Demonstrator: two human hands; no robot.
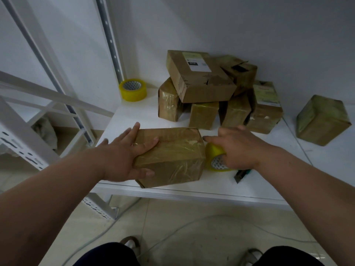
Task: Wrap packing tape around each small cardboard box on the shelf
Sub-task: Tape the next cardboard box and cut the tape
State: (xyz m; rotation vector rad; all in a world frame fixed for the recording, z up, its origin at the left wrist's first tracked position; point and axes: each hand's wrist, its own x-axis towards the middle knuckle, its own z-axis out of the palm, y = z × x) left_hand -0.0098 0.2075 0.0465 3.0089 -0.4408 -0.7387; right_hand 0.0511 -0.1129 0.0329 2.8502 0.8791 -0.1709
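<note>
Tape already glistens over the brown rectangular cardboard box lying near the front edge of the white metal shelf, so the step in hand looks like carrying another band around it. The left hand lies flat on the box's top left end, fingers straight and spread, thumb down the near side, steadying it. The right hand curls over the yellow roll of clear packing tape, which stands on edge touching the box's right end. To do it well, the left palm should press firmly so the box cannot skid, while the roll is drawn snugly around with the strip kept flat. A small utility knife lies just beside the roll, ready for cutting. Behind, a heap of taped brown cardboard boxes stands against the pale wall, one more taped box sits well apart to the right, and a spare yellow tape roll rests in the back left corner. Below are a tiled floor and a trailing cable.
</note>
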